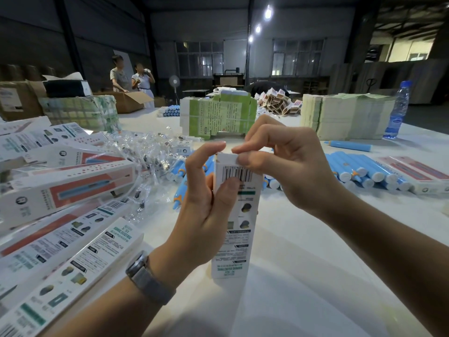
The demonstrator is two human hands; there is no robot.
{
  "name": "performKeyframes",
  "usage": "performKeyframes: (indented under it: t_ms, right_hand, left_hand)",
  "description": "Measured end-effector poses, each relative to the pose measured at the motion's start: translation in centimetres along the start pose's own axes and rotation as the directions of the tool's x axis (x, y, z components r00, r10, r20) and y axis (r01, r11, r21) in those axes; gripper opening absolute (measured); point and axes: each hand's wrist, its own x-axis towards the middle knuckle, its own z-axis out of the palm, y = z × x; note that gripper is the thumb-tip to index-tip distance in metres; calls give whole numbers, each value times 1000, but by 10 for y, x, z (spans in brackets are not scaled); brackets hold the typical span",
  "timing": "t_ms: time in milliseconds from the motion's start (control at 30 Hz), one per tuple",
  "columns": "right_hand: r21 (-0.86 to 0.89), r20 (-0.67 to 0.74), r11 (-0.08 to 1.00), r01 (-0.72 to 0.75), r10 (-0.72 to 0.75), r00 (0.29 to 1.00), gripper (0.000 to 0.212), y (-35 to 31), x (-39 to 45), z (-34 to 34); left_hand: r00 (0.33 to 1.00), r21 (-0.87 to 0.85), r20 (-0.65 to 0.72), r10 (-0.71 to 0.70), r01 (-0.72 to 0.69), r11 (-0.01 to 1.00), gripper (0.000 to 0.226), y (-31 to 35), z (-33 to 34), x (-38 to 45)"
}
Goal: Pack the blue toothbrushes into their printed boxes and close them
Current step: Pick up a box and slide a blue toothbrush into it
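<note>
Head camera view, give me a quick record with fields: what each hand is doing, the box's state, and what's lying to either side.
left hand: grips the upright printed box around its barcode end
right hand: fingers pinch the top flap of the box
box state: standing on the white table, top end being closed
left side: pile of printed boxes lying flat
right side: row of blue toothbrushes
far right: water bottle
</note>
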Motion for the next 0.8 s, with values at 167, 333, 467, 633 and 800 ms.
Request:
performKeyframes:
  t_ms: [167, 333, 467, 633, 800]
  right_hand:
    - [45, 70, 999, -16, 13, 997, 11, -1, -1, -4]
    - [-18, 108, 1000, -17, 19, 994, 11, 3, -2, -3]
    - [-32, 97, 999, -19, 22, 995, 11, 5, -2, -1]
    - [-303, -72, 951, -51, 31, 997, 15, 13, -5, 8]
    - [-600, 36, 786, -150, 214, 976, 57, 19, -10, 15]
  left_hand:
    - [1000, -4, -23, 9, -9, 1000, 35, 0, 1, 0]
    - [1000, -25, -26, 8, -8, 1000, 27, -2, -2, -1]
    - [999, -44, -41, -17, 15, 999, 22, -4, -2, -1]
    - [998, -49, -37, -51, 50, 998, 35, -13, -6, -1]
    - [991, -5, -13, -134, 134, 991, 73, -21, -11, 0]
